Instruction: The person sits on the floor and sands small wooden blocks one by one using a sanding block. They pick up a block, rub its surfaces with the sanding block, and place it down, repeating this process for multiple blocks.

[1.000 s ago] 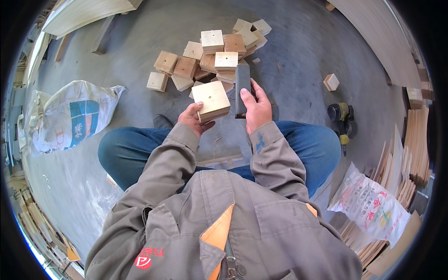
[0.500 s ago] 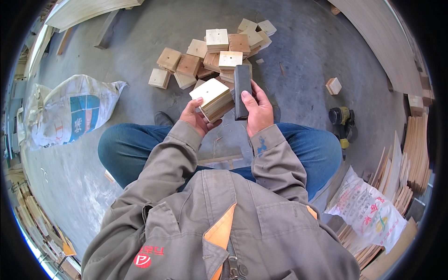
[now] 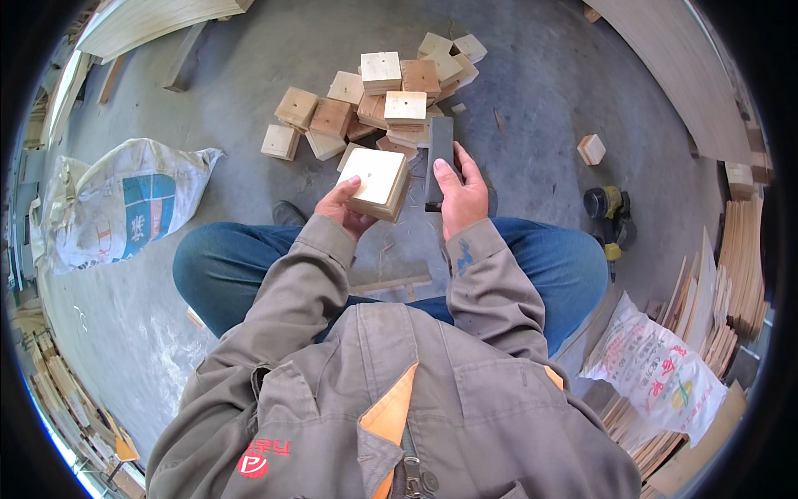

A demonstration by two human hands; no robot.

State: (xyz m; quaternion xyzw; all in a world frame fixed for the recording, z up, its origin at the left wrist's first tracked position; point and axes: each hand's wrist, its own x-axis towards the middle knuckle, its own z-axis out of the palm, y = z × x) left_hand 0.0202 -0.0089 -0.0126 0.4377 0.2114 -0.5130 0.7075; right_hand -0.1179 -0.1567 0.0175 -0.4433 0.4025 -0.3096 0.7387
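My left hand (image 3: 345, 208) grips a pale wooden block (image 3: 374, 176) by its left side, thumb on the top face. The block looks layered along its edge and has a small dark hole in the top. In my right hand (image 3: 462, 193) is a dark grey rectangular bar, perhaps a sanding block (image 3: 440, 162), held upright with the thumb along its face. A small gap separates the bar from the wooden block. Beyond both hands lies a heap of similar wooden blocks (image 3: 405, 106) on the floor, several with a hole in the middle.
A white sack (image 3: 96, 208) lies at left. A single wooden block (image 3: 591, 150) and a yellow-black power drill (image 3: 613, 218) are on the concrete floor at right. Another printed sack (image 3: 652, 366) rests by stacked wood strips (image 3: 742, 258). Long boards (image 3: 665, 66) line the far right.
The wooden block in my left hand has turned, so its top face shows more and its layered side less. The dark bar has shifted slightly right, away from the block.
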